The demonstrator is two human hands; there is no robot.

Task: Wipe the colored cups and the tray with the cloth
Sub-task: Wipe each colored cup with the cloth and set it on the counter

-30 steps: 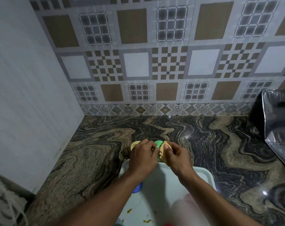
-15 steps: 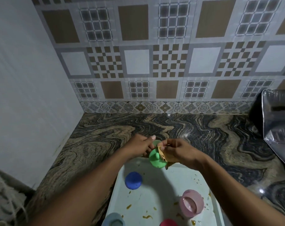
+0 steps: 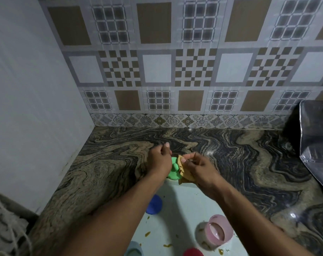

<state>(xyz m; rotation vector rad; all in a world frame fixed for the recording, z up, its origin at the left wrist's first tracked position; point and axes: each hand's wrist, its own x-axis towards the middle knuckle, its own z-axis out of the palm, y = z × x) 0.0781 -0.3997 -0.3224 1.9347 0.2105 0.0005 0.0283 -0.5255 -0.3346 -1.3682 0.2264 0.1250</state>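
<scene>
Left hand [image 3: 158, 161] grips the green cup [image 3: 174, 174], fingers curled round its far side, handle facing the camera. Right hand [image 3: 203, 169] pinches the tan cloth [image 3: 185, 176], bunched and pressed to the cup's right flank. Both are held up over the far edge of the tray [image 3: 182, 204]

Step in hand, as I read it: wiping the green cup. To do it well:
- left hand turns the cup, cloth stays pressed, cover the full wall
- work a fold round the handle root and inside the rim
- keep the cup firm so it doesn't slip

Below the grip on the tray: blue cup [image 3: 154, 204] under the left wrist, pink cup [image 3: 218, 231] under the right forearm, red cup [image 3: 193, 253] and pale blue cup [image 3: 133, 251] nearest the body. Yellow smears [image 3: 147, 234] are on the tray, so do it last
</scene>
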